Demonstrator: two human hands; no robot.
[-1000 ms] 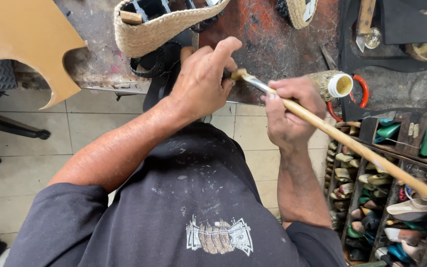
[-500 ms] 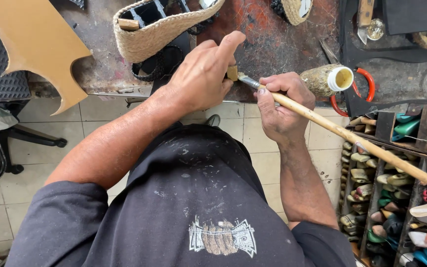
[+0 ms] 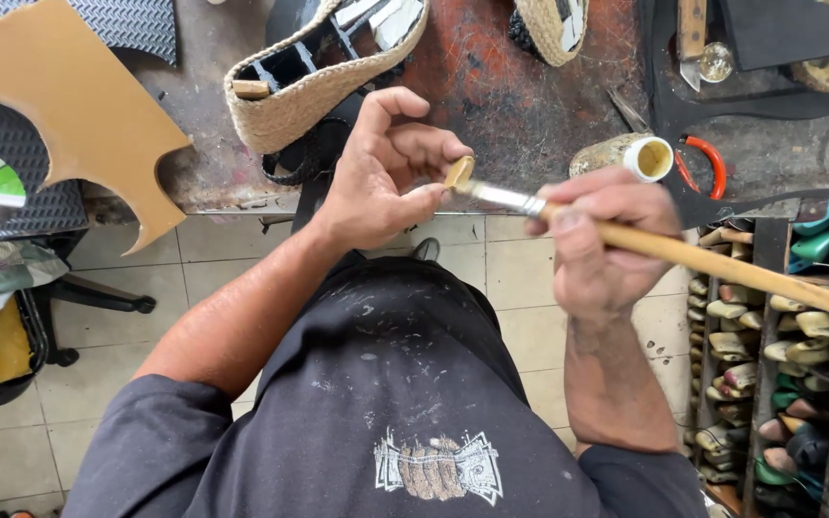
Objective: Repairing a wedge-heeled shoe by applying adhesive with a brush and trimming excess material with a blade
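A long wooden-handled brush with a metal ferrule (image 3: 626, 235) lies clamped in the curled fingers of the right hand (image 3: 602, 240), its glue-coloured bristle tip reaching leftward to touch the pinched thumb and fingertips of the left hand (image 3: 386, 173), which close around the tip. Just beyond the right hand, on the stained workbench (image 3: 520, 105), lies a small cylindrical pot with a white rim (image 3: 626, 156), beside an orange-handled tool (image 3: 707, 163). Above the left hand sits a woven jute wedge sole (image 3: 314, 72), and far to its left a tan cardboard cut-out (image 3: 59, 105).
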